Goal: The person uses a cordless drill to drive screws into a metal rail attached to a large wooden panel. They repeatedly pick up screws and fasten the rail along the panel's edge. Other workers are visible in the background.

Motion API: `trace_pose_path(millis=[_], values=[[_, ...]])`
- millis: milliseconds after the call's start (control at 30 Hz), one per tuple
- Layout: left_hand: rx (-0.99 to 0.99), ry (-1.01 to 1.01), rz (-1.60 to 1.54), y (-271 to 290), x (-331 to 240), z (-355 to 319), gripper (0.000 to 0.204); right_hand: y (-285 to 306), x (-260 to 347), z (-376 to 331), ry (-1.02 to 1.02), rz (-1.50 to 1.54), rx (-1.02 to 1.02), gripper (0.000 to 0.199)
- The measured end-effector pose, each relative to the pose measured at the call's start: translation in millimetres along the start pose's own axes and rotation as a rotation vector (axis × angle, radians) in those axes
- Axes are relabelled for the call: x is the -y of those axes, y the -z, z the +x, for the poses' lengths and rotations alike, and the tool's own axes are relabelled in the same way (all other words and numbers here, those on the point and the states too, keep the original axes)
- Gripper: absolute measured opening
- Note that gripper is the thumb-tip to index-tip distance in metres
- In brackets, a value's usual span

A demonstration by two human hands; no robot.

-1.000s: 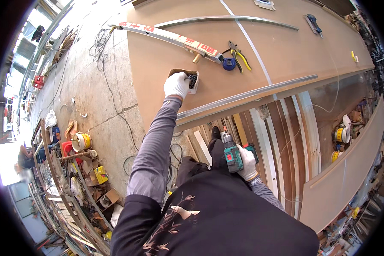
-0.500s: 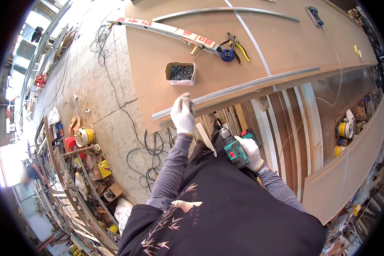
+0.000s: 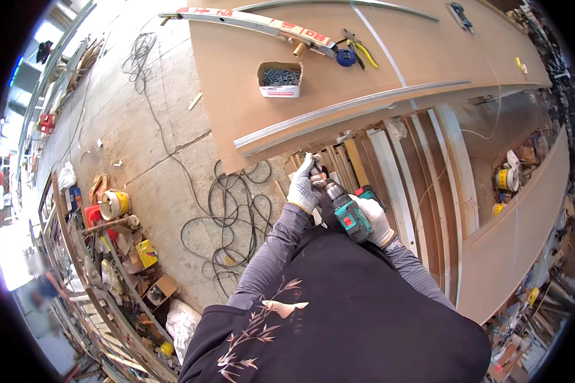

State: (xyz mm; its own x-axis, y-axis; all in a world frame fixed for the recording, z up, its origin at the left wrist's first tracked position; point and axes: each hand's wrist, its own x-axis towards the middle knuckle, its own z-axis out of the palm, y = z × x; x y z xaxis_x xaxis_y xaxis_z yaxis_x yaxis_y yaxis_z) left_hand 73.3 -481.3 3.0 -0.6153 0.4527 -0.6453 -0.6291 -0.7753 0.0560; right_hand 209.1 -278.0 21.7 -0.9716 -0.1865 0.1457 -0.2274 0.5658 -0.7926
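My right hand [image 3: 377, 220], in a white glove, is closed round a green and black cordless drill [image 3: 352, 218] held low in front of my body. The drill's chuck points forward and to the left. My left hand [image 3: 303, 188], gloved in dotted white, is at the front of the drill with its fingers pinched together. Whatever small thing sits between them is too small to name. Beyond the hands, a long metal strip [image 3: 345, 113] lies along the near edge of the brown board [image 3: 236, 80]. An open white box [image 3: 281, 91] full of screws [image 3: 281, 77] stands on that board.
A metal bar with red markings [image 3: 262, 24], pliers [image 3: 359, 50] and a blue tape measure [image 3: 345, 58] lie farther back. Long planks [image 3: 396, 185] sit below the board's edge. Black cable [image 3: 227, 198] is coiled on the concrete floor. Buckets [image 3: 115, 204] and scrap stand at the left.
My left hand has come down from above the metal strip, near the screw box, to the front of the drill. The view has shifted slightly; the right hand still grips the drill.
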Motion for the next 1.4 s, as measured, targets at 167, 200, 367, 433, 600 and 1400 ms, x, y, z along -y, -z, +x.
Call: trace_pose_path(millis=[167, 200, 367, 433, 600, 1400], values=[[0.035, 0.037, 0.084, 10, -2, 18, 0.025, 5, 20, 3, -0.002, -0.082, -0.056, 0.051], [0.028, 0.019, 0.119, 10, -1, 23, 0.024, 5, 21, 4, -0.024, -0.056, -0.056, 0.05], [0.001, -0.074, 0.436, -11, -8, 36, 0.027, -11, 3, 12, 0.01, -0.351, -0.069, 0.056], [0.011, -0.114, 0.516, -16, -12, 43, 0.026, -18, -5, 18, 0.025, -0.449, -0.044, 0.056], [-0.02, -0.211, 0.561, -4, -28, 66, 0.024, -26, -9, 41, 0.032, -0.559, 0.006, 0.054], [-0.041, -0.379, 0.83, -14, -32, 64, 0.033, -15, -8, 52, 0.053, -0.736, -0.016, 0.048]])
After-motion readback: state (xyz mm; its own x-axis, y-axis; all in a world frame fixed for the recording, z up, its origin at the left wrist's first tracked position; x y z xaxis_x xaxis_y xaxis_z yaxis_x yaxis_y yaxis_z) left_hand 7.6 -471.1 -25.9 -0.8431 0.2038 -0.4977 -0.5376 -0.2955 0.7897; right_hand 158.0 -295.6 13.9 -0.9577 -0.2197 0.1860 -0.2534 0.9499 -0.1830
